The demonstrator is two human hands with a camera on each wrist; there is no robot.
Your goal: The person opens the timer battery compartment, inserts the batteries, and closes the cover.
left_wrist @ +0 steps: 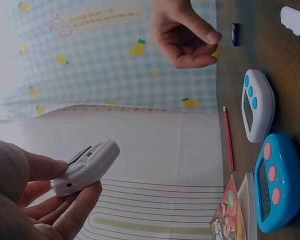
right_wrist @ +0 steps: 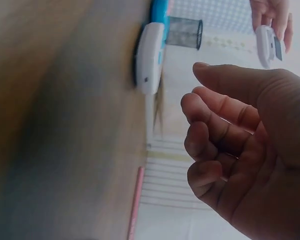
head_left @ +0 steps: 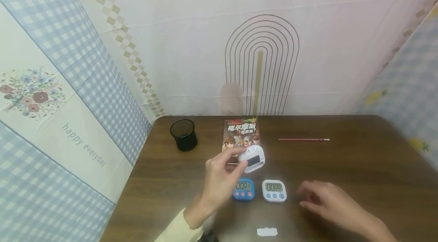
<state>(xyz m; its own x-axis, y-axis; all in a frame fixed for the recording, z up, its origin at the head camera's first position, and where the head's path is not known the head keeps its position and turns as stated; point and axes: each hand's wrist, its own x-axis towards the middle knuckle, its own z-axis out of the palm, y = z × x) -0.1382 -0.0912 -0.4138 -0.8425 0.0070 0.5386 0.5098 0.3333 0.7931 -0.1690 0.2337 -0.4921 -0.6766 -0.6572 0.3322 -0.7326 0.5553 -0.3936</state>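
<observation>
My left hand (head_left: 219, 177) pinches a white digital timer (head_left: 253, 158) between thumb and fingers, raised over the table in front of the book. A dark rectangle shows on its upward side. My right hand (head_left: 328, 202) hovers low at the right, its fingers loosely curled around nothing. Between the hands lie a blue timer (head_left: 244, 189) with pink buttons and a white timer (head_left: 274, 190) with blue buttons, both face up. Close to the front edge is a small white plastic cover (head_left: 267, 231). A small dark battery (left_wrist: 235, 34) lies on the table below the right hand in the left wrist view.
A black mesh pen cup (head_left: 184, 135) stands at the back left. Behind the raised timer lies a comic-style book (head_left: 239, 130), partly covered by the left hand. A red pencil (head_left: 303, 139) lies at the back right. Patterned cloths (head_left: 188, 44) hang around the table.
</observation>
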